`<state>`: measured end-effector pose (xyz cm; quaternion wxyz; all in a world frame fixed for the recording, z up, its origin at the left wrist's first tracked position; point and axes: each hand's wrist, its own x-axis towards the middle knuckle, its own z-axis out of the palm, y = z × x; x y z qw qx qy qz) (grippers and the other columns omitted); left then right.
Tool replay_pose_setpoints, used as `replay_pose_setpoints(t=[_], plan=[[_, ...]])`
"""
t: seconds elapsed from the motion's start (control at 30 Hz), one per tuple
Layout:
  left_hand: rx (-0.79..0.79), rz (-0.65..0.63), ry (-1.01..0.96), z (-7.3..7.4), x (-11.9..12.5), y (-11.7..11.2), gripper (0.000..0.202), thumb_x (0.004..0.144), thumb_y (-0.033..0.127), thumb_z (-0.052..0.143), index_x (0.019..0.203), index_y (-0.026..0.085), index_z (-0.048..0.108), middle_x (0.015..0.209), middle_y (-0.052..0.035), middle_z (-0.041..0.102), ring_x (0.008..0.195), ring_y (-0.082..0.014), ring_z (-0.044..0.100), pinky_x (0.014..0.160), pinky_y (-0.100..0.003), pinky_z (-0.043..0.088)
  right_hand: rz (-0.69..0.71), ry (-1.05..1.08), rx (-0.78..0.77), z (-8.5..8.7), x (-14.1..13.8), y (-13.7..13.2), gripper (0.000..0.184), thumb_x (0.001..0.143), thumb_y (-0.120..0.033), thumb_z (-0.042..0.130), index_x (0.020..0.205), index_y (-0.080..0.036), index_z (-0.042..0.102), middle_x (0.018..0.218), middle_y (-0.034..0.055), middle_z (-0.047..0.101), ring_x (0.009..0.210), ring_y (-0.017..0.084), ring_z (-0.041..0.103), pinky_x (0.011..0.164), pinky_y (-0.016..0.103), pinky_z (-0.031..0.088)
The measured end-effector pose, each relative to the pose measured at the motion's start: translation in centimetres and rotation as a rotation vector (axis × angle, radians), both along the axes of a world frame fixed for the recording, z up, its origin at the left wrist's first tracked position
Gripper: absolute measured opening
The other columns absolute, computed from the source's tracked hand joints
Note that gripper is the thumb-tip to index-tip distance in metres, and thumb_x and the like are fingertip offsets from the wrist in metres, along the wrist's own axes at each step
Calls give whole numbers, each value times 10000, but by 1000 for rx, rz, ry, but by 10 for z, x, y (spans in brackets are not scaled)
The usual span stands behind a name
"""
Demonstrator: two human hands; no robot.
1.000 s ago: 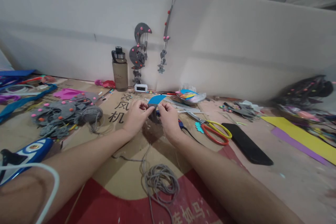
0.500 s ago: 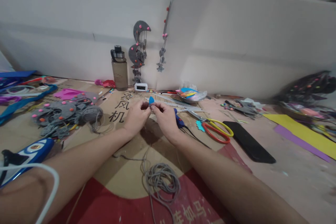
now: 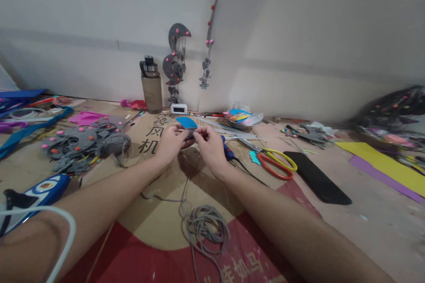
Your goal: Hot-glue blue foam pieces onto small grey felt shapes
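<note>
My left hand (image 3: 172, 143) and my right hand (image 3: 210, 147) meet over the cardboard, fingers pinched together. Between their fingertips is a flat blue piece (image 3: 187, 123) with a curved edge, felt or foam by its look, sticking up above them. A small dark grey bit shows just below it; fingers hide most of that. Grey cord runs down from under the hands to a loose coil (image 3: 208, 230) on the cardboard. Just right of my right hand lies a blue tool with a black cord (image 3: 228, 150), partly covered by the hand.
Right of my hands lie red-and-yellow-handled scissors (image 3: 275, 163) and a black phone (image 3: 315, 177). On the left are grey felt pieces with pompoms (image 3: 83, 139) and a ball of yarn (image 3: 116, 143). A water bottle (image 3: 152, 88) and a small white clock (image 3: 179, 108) stand by the wall.
The blue piece has turned between my fingers and now shows a broader face, reaching further left. My hands have shifted only slightly, and the camera view has moved a little.
</note>
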<state>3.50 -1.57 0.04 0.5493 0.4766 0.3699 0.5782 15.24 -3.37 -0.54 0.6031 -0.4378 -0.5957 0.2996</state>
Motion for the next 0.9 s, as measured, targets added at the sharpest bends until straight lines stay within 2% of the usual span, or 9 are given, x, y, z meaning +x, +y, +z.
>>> replay_pose_setpoints(t=[0.17,0.4,0.57,0.9], plan=[[-24,-45,-60,0,0,-1,180,667,181,664,769,147,520,726,-31,638,702,-160,648,698,-335,552,-55,-16,-3,-1,3,3,102,748,-280,527,801,-197,553,714,-12,559,644,124,494,626,262,396],[-103,-44,-93,10,1,-10,152,670,141,648,756,131,523,773,-53,656,706,-158,654,647,-318,567,-102,-27,-22,1,5,3,198,744,-291,550,918,-197,564,708,-17,554,645,130,490,635,266,392],[-95,-42,-93,10,1,-10,134,688,138,636,783,123,544,779,-53,659,681,-140,647,651,-316,571,-66,-45,-4,2,5,4,194,777,-333,516,853,-190,623,797,21,628,744,154,531,717,287,400],[-127,-72,-141,12,1,-11,129,670,116,638,736,127,529,717,-34,642,646,-139,643,643,-312,570,-58,8,-26,6,7,3,169,760,-326,521,723,-189,613,690,-17,596,660,129,503,664,257,384]])
